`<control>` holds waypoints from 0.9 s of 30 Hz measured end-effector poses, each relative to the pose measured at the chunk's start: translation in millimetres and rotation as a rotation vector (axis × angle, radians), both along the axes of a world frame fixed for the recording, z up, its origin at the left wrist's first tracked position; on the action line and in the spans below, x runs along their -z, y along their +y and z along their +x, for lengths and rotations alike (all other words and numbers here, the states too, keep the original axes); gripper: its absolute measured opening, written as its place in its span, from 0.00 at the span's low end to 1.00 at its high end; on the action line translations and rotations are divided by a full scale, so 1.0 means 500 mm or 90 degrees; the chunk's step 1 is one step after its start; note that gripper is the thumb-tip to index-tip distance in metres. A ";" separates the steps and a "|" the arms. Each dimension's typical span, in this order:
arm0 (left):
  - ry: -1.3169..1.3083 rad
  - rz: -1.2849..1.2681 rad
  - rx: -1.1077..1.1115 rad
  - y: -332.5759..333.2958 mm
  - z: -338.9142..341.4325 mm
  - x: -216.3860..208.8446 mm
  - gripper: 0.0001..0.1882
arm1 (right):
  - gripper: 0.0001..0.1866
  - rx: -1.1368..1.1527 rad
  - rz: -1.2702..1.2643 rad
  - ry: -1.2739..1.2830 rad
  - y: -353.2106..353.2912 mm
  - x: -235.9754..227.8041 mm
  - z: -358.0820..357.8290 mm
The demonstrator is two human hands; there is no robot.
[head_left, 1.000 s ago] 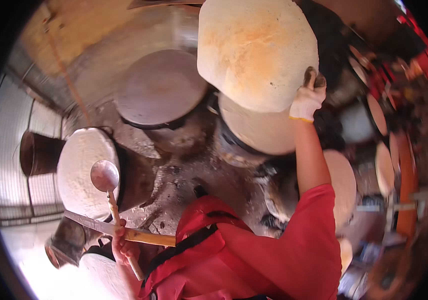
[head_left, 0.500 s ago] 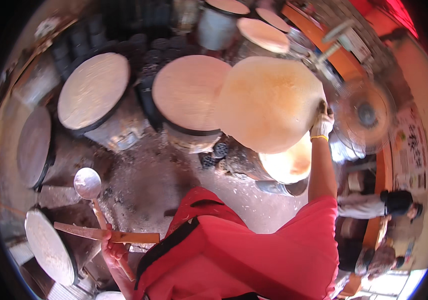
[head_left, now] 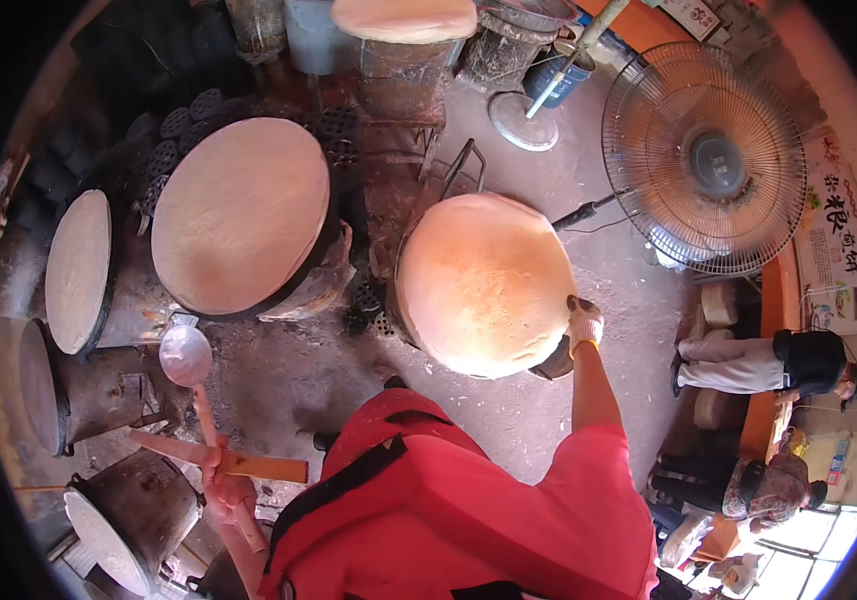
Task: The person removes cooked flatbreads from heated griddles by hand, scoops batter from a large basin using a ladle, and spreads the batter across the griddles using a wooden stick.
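My left hand [head_left: 229, 488] is closed around the handle of a ladle [head_left: 186, 356] and a flat wooden scraper [head_left: 267, 468], which cross each other. The ladle's round bowl is whitish. My right hand [head_left: 586, 325], in a pale glove with a yellow cuff, pinches the right edge of a large round flatbread [head_left: 484, 280]. This thin, golden-white sheet lies over a round support; whether others lie under it I cannot tell. To the left, a drum stove's round griddle carries a pale layer of batter or flatbread [head_left: 244, 215].
More drum stoves stand at left, one with a bare dark griddle [head_left: 42, 390]. A tall fan [head_left: 717, 162] stands right of the flatbread. Honeycomb coal briquettes [head_left: 164, 160] sit behind the stoves. Two people [head_left: 739, 365] are at the right, beside an orange counter. A blue bucket [head_left: 561, 78] stands at the back.
The flatbread, held up in the air by my right hand before, now lies on the round support. My view has turned to the right. My left hand keeps the ladle and scraper.
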State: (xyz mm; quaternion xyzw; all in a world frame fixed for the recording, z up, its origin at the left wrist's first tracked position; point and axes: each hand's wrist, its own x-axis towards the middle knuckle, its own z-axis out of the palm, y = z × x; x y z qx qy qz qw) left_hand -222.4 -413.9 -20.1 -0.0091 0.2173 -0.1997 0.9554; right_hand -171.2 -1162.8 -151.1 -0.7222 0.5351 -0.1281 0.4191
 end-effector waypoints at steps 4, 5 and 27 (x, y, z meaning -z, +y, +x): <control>-0.031 -0.042 0.034 -0.132 0.032 -0.019 0.20 | 0.20 -0.021 -0.003 0.149 -0.064 0.009 0.027; -0.023 -0.043 0.034 -0.156 0.031 -0.024 0.20 | 0.20 -0.030 0.004 0.150 -0.057 0.000 0.039; 0.232 0.356 -0.463 -0.212 -0.790 0.010 0.05 | 0.28 -1.164 1.026 0.477 1.063 -0.163 -0.358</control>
